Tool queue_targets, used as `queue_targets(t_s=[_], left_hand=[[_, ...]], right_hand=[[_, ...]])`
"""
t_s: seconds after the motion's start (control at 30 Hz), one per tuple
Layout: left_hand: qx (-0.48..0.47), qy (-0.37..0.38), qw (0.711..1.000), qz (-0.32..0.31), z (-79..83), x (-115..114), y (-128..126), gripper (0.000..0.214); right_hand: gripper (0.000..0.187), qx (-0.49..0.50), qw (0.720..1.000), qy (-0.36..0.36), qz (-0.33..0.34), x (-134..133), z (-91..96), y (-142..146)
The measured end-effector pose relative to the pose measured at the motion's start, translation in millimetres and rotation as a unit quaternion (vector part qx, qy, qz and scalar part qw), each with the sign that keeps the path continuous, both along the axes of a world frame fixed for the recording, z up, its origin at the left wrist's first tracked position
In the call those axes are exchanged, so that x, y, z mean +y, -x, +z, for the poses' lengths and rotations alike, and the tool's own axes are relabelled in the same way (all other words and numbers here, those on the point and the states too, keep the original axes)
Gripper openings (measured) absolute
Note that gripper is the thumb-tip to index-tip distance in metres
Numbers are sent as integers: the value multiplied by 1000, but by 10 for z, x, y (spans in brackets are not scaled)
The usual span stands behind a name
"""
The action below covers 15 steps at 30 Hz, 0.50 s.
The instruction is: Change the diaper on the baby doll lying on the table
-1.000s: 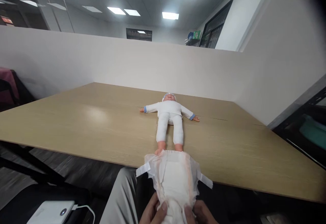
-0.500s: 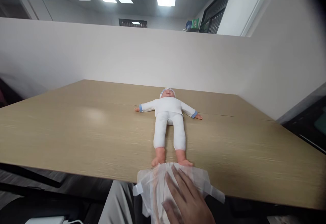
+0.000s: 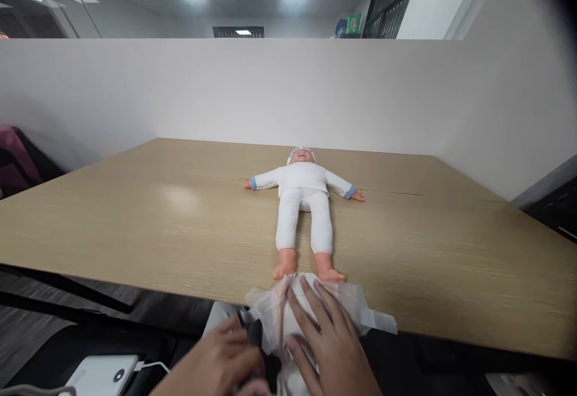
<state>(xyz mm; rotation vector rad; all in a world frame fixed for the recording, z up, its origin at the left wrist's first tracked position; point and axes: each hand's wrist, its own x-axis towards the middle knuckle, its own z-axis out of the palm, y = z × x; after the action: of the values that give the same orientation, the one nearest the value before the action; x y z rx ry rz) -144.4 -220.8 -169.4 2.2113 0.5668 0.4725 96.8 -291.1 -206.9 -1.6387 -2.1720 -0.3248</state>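
Note:
A baby doll (image 3: 304, 176) in white clothes with blue cuffs and a printed cap lies on its back, feet toward me. Just below its feet, an unfolded white diaper (image 3: 265, 306) with translucent side wings hangs over the table's near edge. My right hand (image 3: 333, 348) lies flat on the diaper's middle, fingers spread. To the left of the diaper, my left hand (image 3: 225, 354) is closed, its fingers curled. A dark rounded thing (image 3: 255, 333) shows beside those fingers; I cannot make out whether the hand grips it or the diaper's edge.
The wooden table (image 3: 135, 222) meets a white partition (image 3: 252, 89) at the back. Low on the left, a white power bank (image 3: 103, 375) with a cable rests on a black seat (image 3: 90, 342). A pink and black bag (image 3: 20, 161) stands beyond the table's left side.
My left hand has come into view at the lower left, beside the diaper. The diaper's left wing is more crumpled. My right hand stays spread on the diaper. The view has shifted slightly.

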Motion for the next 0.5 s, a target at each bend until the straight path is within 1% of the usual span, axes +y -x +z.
queue_targets(t_s=[0.03,0.07,0.13,0.2,0.27,0.37,0.4,0.43,0.5], left_hand=[[31,-111,993,0,117,165,-17,15],[31,-200,979,18,222,331,-57,17],[58,-302,951,33,371,660,-202,24],[98,-381,918,57,427,961,-414,48],[123,-427,896,13,420,1203,-653,71],[140,-449,874,-118,385,1426,-963,94],[142,-450,868,-157,382,1470,-1042,96],[141,-450,862,-187,383,1502,-1107,94],[130,-449,857,-217,395,1546,-1209,76]], right_hand=[[68,1,1000,3,-1,-9,16,3],[68,2,1000,7,-3,-17,31,9],[67,8,1000,17,-6,-29,57,23],[66,13,1000,26,-7,-37,73,36],[66,13,999,32,-10,-41,81,43],[66,10,999,34,-11,-45,87,47],[66,9,999,35,-13,-45,91,48],[65,10,999,37,-16,-44,96,49],[63,8,999,42,-21,-36,112,51]])
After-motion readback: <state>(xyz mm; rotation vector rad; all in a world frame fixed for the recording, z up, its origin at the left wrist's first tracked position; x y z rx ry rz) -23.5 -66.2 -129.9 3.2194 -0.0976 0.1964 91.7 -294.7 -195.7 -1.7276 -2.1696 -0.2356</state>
